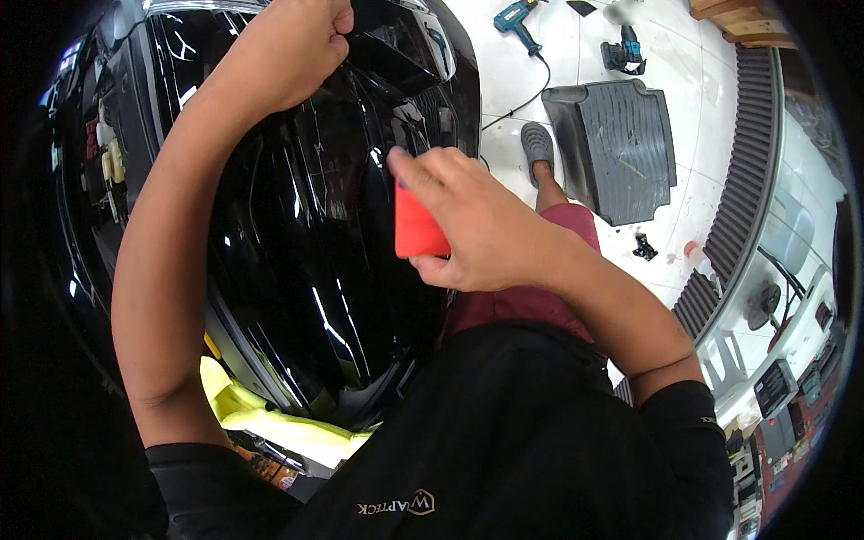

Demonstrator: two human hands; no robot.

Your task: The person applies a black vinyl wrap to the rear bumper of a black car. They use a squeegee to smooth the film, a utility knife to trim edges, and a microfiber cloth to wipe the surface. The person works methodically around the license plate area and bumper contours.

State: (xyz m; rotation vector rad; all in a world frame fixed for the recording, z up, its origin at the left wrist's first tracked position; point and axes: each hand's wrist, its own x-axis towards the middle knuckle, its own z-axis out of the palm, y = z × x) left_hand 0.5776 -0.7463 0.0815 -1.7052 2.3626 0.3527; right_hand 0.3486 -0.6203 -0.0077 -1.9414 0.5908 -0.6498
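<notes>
My right hand grips a flat red squeegee, held just over or against the glossy black car panel; whether its edge touches the panel I cannot tell. Farther off, my left hand is closed, its fingers curled in near the far part of the panel, beside a lamp-shaped recess. Anything between those fingers is hidden. White reflections streak the black surface beneath both arms.
A yellow cloth lies along the panel's near edge. On the tiled floor at right are a teal corded heat gun, a cordless power tool, a black ribbed mat and a crumpled black scrap. My sandalled foot stands beside the mat.
</notes>
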